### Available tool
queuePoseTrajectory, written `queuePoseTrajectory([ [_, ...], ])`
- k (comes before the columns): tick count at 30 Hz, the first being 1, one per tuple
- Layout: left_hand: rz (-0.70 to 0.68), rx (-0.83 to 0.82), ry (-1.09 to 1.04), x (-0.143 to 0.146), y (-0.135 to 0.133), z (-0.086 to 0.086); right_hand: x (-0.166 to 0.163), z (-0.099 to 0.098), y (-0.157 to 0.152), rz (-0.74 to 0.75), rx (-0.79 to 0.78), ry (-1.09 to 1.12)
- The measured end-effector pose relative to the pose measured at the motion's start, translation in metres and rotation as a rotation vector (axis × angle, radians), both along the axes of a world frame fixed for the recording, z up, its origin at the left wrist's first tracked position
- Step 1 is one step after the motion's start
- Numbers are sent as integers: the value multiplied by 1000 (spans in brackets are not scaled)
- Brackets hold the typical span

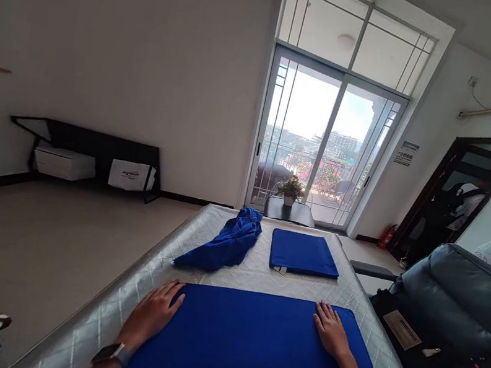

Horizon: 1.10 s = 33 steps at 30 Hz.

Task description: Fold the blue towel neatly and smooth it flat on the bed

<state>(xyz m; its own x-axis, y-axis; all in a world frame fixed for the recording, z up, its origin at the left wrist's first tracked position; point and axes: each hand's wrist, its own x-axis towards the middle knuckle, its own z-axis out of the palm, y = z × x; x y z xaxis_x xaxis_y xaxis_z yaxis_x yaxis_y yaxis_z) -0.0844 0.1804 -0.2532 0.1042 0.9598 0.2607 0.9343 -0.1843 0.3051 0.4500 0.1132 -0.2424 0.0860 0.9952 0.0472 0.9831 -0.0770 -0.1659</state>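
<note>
A blue cloth [246, 347] lies spread flat over the near part of the mattress [298, 288]. At its far left corner rests my left hand [158, 306], palm down with the fingers stretched out; a watch sits on that wrist. My right hand [331, 327] lies flat near the cloth's far right corner, fingers extended. Beyond it is a neatly folded blue cloth [304, 252] with small white tags at its near edge. To the left of that, a crumpled blue cloth [228, 244] lies in a loose heap.
A dark armchair [456, 301] stands close on the right, with a cardboard piece [402, 330] on it. Past the mattress's far end, a potted plant [290, 190] stands on a chair before glass doors. A black bench [104, 151] lines the left wall. A person [458, 207] is at the doorway.
</note>
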Motion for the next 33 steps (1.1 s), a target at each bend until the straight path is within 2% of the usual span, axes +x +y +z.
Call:
queuePoseTrajectory([
  [3, 13, -10, 34, 1, 1, 0, 52, -10, -8, -97, -1, -5],
  [6, 36, -26, 55, 2, 3, -1, 76, -19, -10, -179, 9, -10],
  [12, 39, -11, 75, 1, 8, -7, 85, -31, -6, -198, 17, -33],
  [17, 36, -4, 56, 0, 9, -10, 73, -18, -14, -194, 110, -24],
  [21, 33, -4, 54, 1, 8, -7, 21, 7, -18, -61, 185, 13],
  [26, 29, 8, 37, 2, 6, -5, -91, 31, -27, 236, 110, 126],
  [30, 22, 11, 34, 3, 4, -3, -181, 28, -27, 473, 48, 183],
  [33, 32, -2, 41, 4, 2, -1, -232, 17, -15, 548, 30, 195],
])
